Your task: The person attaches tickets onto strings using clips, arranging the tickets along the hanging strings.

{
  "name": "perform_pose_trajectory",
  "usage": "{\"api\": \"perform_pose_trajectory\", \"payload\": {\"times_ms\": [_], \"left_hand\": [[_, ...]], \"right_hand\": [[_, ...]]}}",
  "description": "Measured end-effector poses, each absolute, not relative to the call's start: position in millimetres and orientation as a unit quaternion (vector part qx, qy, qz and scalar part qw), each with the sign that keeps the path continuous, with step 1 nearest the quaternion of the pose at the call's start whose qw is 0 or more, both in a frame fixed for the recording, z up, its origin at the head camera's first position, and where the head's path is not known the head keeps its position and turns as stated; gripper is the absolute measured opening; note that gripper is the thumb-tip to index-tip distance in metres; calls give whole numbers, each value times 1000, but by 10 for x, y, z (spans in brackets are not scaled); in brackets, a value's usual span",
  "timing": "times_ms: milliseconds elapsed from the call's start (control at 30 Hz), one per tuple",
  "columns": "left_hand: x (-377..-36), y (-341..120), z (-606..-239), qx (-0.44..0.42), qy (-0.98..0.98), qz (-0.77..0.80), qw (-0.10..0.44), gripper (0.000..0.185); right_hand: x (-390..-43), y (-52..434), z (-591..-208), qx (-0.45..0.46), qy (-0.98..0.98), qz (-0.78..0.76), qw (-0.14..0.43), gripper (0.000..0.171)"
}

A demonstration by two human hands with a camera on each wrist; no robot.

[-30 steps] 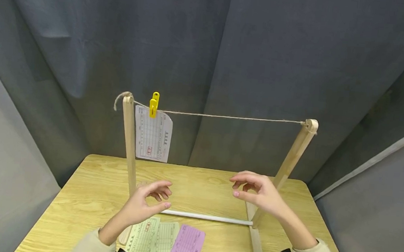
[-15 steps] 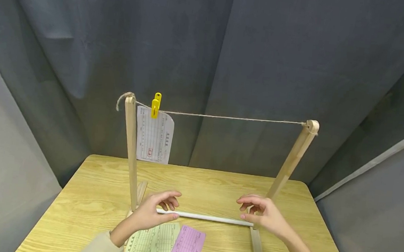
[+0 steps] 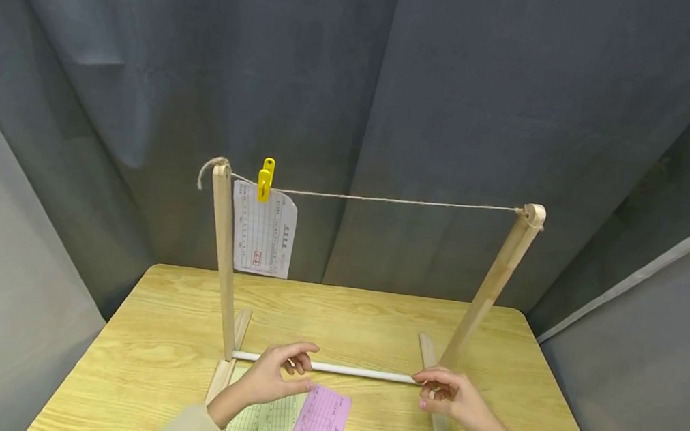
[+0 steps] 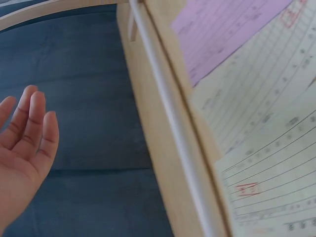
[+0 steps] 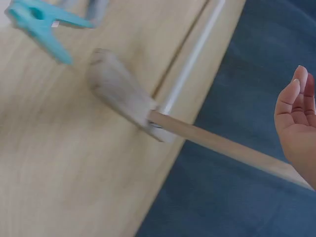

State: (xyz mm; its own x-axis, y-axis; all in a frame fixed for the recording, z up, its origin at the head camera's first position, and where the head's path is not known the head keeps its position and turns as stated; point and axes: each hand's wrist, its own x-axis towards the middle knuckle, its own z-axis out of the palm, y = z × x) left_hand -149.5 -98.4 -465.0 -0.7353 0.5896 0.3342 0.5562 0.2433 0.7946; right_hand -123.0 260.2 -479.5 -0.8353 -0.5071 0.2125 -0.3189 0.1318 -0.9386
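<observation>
My left hand (image 3: 276, 374) hovers over the papers with its fingers loosely bent and holds nothing. Below it lie pale green printed slips (image 3: 268, 417), and a purple slip (image 3: 321, 422) sits beside them. My right hand (image 3: 455, 400), empty too, is near the right foot of a wooden frame (image 3: 496, 276). A string (image 3: 395, 200) spans the frame's two posts. A yellow clothespin (image 3: 265, 180) on the string's left part holds a white printed slip (image 3: 263, 232), which hangs down. In the right wrist view a turquoise clothespin (image 5: 42, 27) lies on the table.
A white rod (image 3: 362, 372) joins the frame's feet low across the wooden table (image 3: 143, 335). Part of a grey clothespin (image 5: 98, 11) shows by the turquoise one. Dark curtains (image 3: 453, 102) hang behind the table, with grey panels at both sides.
Both hands have come lower, toward the front of the table; the left has also moved right. The hanging slip and its yellow clothespin stay on the string.
</observation>
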Motion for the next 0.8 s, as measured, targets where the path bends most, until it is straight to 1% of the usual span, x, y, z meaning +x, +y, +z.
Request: {"api": "perform_pose_trajectory", "payload": {"times_ms": [133, 233, 433, 800], "left_hand": [[-1563, -969, -4998, 346, 803, 484, 35, 51], [-1586, -956, -5141, 347, 807, 477, 36, 55], [-1595, -924, -5286, 348, 817, 459, 33, 60], [-1624, -899, -5500, 321, 853, 406, 68, 69]], "right_hand": [[-1172, 2672, -4945, -263, 741, -610, 97, 32], [-1135, 2730, -5059, -261, 745, -606, 95, 35], [-1104, 2838, -5249, -267, 760, -587, 81, 39], [-1049, 3080, -5571, -280, 750, -589, 110, 43]]}}
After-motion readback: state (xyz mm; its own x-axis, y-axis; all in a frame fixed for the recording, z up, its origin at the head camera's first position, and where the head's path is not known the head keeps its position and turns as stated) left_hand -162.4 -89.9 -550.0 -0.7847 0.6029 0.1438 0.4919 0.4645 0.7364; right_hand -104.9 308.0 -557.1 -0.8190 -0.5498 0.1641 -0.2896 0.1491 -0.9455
